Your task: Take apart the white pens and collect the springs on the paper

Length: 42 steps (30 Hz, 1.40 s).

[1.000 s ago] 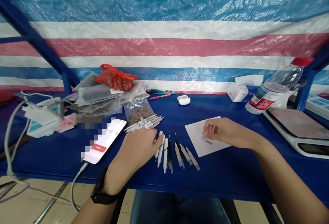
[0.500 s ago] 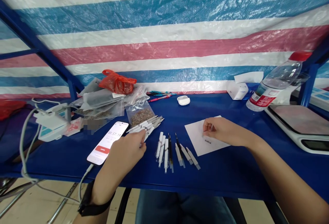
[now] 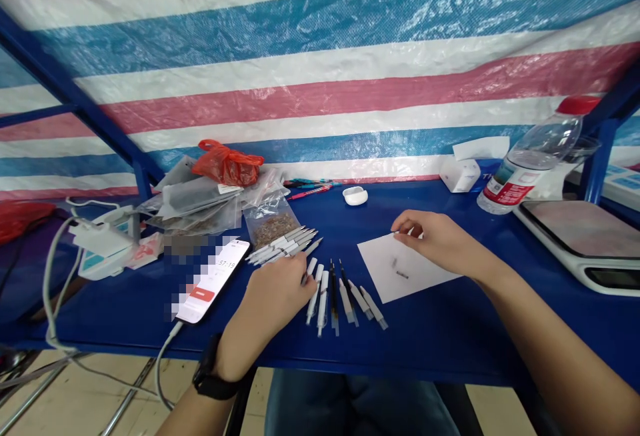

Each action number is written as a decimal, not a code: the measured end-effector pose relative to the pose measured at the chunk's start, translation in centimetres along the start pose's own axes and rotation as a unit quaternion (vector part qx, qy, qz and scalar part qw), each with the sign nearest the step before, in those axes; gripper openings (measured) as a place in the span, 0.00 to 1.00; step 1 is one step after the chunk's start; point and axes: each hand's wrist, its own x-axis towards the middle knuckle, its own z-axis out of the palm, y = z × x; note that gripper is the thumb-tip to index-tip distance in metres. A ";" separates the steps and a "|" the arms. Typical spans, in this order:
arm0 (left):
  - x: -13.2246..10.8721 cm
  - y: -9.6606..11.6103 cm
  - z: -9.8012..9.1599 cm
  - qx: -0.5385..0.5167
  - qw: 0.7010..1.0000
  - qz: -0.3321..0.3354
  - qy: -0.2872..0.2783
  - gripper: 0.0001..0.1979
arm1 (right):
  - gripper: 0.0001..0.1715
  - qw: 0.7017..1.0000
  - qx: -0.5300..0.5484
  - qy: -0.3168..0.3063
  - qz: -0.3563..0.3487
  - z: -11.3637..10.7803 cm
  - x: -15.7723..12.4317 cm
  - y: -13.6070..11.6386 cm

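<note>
My left hand [image 3: 280,286] is closed over the leftmost of several white pen barrels [image 3: 323,303], its thumb and fingertips around the top part. Just beyond it lies a bundle of white pens [image 3: 285,247]. Above the far edge of a white paper sheet [image 3: 420,273], my right hand [image 3: 430,239] holds thumb and fingers pinched together; anything between them is too small to make out. A small dark coil, apparently a spring [image 3: 402,275], rests on the paper beside a blurred dark speck. Black-tipped refills [image 3: 333,296] and pale grip sections [image 3: 373,306] lie between the hands.
A cabled phone [image 3: 213,286] lies left, near a power strip [image 3: 107,243]. Plastic bags [image 3: 200,196], a red bag [image 3: 227,163] and coloured pens [image 3: 310,191] sit behind. Farther right are a white case [image 3: 355,196], tissue pack [image 3: 460,175], bottle [image 3: 520,176] and scale [image 3: 575,229].
My left hand has moved right from the pen bundle to the white barrels. My right hand has shifted up the paper, and a blurred dark speck now shows beside the coil.
</note>
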 end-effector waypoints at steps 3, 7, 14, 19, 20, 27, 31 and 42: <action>0.3 0.2 -0.4 0.008 1.000 -0.007 0.006 0.04 | 0.10 1.000 0.011 0.005 -0.018 -0.2 0.1 0.2; 0.2 0.1 -0.4 -0.002 0.996 -0.023 0.081 0.06 | 0.10 0.999 0.033 0.017 -0.033 -0.3 0.0 -0.1; 1.2 -0.1 -1.0 -0.143 0.965 0.125 0.179 0.11 | 0.18 0.972 0.223 0.059 -0.046 1.5 -0.4 -2.5; 4.8 2.0 -0.9 -0.291 0.890 0.301 0.182 0.12 | 0.22 0.930 0.351 0.091 -0.055 3.7 -0.2 -3.3; 5.5 2.5 -0.7 -0.340 0.875 0.309 0.155 0.10 | 0.21 0.925 0.362 0.103 -0.054 4.1 -0.1 -3.2; 6.4 3.5 0.7 -0.622 0.737 0.261 0.039 0.18 | 0.15 0.900 0.396 0.163 -0.074 5.8 0.2 -3.2; 6.3 2.7 0.7 -0.689 0.672 0.261 -0.074 0.21 | 0.15 0.898 0.388 0.180 -0.100 6.4 0.2 -3.6; 6.5 2.7 1.2 -0.751 0.598 0.251 -0.121 0.21 | 0.12 0.908 0.322 0.239 -0.122 7.0 0.8 -3.8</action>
